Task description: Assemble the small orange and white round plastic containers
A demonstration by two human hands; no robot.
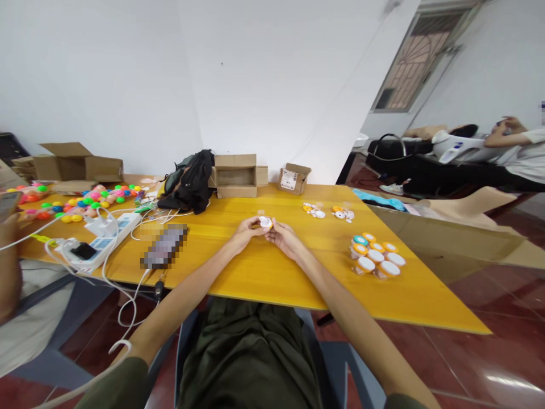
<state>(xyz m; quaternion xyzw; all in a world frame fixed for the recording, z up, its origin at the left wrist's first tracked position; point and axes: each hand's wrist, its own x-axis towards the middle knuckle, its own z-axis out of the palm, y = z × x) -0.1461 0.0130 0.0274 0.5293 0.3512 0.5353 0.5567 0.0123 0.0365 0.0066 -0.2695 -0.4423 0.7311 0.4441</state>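
Both my hands meet above the middle of the yellow table [255, 278]. Between them is a small round white-and-orange lid [265, 222], held at its edges. My left hand [247, 233] grips its left side with thumb and fingers. Pinching the right side is my right hand [284, 238]. Finer detail of the lid is too small to make out. To the right stands a group of small clear jars [376, 257] with white, orange and teal lids. Loose lid parts lie farther back in two clusters, one with a white disc [319, 214], the other with an orange ring [336, 208].
A power strip [102, 241] with white cables and a phone [165, 246] lie left. Behind are a black backpack [189, 182], an open carton [237, 183] and a smaller box [294, 178]. Colourful balls [91, 199] spread at far left. A person [525, 150] sits at right; another's arm [9, 261] shows left.
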